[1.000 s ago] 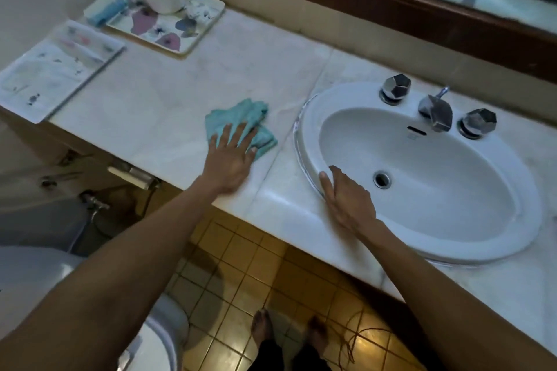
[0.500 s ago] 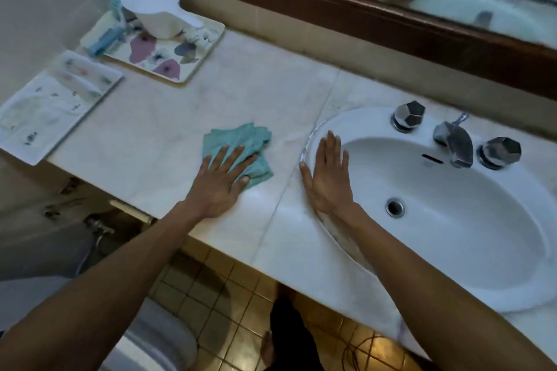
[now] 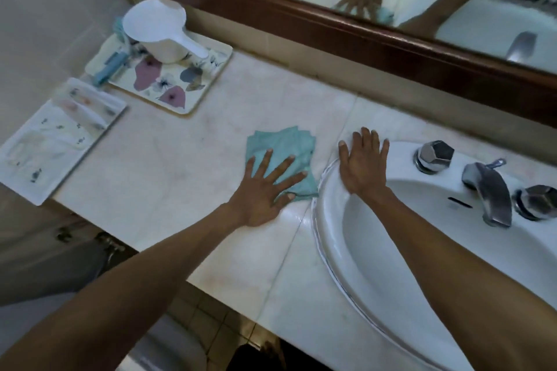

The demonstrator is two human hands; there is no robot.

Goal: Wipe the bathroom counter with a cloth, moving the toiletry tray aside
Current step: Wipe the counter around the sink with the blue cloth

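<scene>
A folded teal cloth lies on the pale marble counter, just left of the sink. My left hand presses flat on the cloth with fingers spread. Resting flat on the sink's left rim is my right hand, fingers apart, holding nothing. The floral toiletry tray sits at the counter's back left corner. It carries a white scoop cup and a blue tube.
A white sink with a chrome tap and two knobs fills the right. A clear pouch overhangs the counter's left end. A wood-framed mirror runs along the back. A toilet stands below.
My right hand slid from the sink's front rim to its far left rim. The left hand stayed pressed on the cloth, which shifted slightly toward the sink. The camera moved closer over the counter.
</scene>
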